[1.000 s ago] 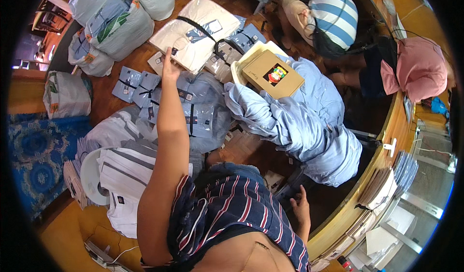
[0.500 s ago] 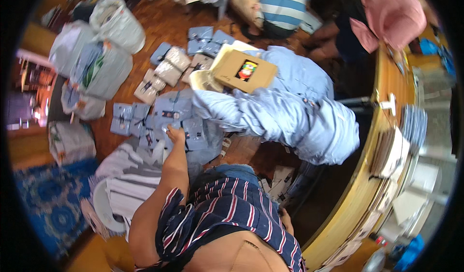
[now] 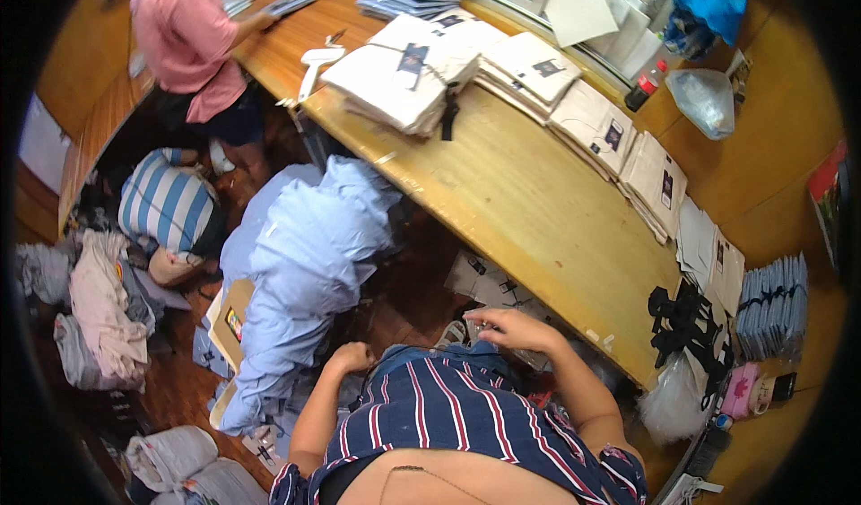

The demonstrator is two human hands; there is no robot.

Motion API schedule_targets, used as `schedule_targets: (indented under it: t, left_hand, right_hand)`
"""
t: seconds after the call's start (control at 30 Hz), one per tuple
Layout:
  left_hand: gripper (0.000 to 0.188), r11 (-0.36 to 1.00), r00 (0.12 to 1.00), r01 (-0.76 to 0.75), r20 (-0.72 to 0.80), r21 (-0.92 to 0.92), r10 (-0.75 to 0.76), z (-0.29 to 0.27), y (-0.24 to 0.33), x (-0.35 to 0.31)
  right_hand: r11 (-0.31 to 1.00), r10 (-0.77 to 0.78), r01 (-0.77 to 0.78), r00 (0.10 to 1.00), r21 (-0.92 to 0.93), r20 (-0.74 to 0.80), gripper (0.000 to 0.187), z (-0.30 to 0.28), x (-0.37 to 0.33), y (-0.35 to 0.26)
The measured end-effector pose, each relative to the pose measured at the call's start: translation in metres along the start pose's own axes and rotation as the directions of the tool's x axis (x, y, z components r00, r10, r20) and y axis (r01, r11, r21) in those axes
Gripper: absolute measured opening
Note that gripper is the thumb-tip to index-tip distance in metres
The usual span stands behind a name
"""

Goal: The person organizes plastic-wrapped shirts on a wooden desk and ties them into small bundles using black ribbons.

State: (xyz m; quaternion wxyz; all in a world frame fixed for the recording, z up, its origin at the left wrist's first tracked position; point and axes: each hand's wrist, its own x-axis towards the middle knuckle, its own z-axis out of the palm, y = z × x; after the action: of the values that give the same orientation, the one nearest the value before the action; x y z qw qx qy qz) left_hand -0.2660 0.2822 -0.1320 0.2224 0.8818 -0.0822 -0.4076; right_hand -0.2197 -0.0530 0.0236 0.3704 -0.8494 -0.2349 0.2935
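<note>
I see left hand [image 3: 353,358] curled, palm hidden, can't tell grip; right hand [image 3: 513,329] angled inward, fingers loosely extended.

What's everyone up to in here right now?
The wearer's left hand is curled near the waist, and the right hand is open before the body; neither visibly holds anything. Ahead is a heap of light-blue cloth. Strapped cream stacks sit on the wooden table. At its far end, a person in pink has a hand at a flat bluish packet. Another in blue-and-white stripes is bent low.
</note>
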Motion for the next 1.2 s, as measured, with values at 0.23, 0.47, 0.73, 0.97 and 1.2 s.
schedule_targets:
  t: [0.23, 0.47, 0.73, 0.97, 1.2]
  left_hand:
    - [0.026, 0.858, 0.804, -0.511, -0.383, -0.055, 0.454, -0.167, 0.188, 0.021]
    - [0.029, 0.746, 0.712, -0.665, -0.314, -0.014, 0.628, -0.286, 0.235, 0.036]
    - [0.034, 0.942, 0.348, -0.314, -0.908, 0.120, 0.232, -0.484, 0.135, 0.150]
    - [0.045, 0.975, 0.643, -0.221, -0.752, -0.001, 0.145, -0.527, 0.119, 0.217]
    - [0.055, 0.918, 0.775, -0.294, -0.629, -0.267, 0.065, -0.520, 0.114, 0.205]
  right_hand:
    - [0.985, 0.167, -0.163, 0.802, 0.059, -0.574, 0.023, -0.094, -0.036, 0.063]
    - [0.957, 0.278, -0.157, 0.734, 0.243, -0.620, 0.019, -0.096, -0.022, 0.104]
    - [0.815, 0.250, 0.043, 0.873, 0.578, -0.418, 0.023, -0.151, 0.082, 0.058]
    - [0.421, 0.186, 0.178, 0.943, 0.889, -0.277, 0.059, -0.185, 0.243, 0.030]
    - [0.258, 0.251, 0.167, 0.939, 0.951, -0.233, 0.067, -0.189, 0.274, 0.003]
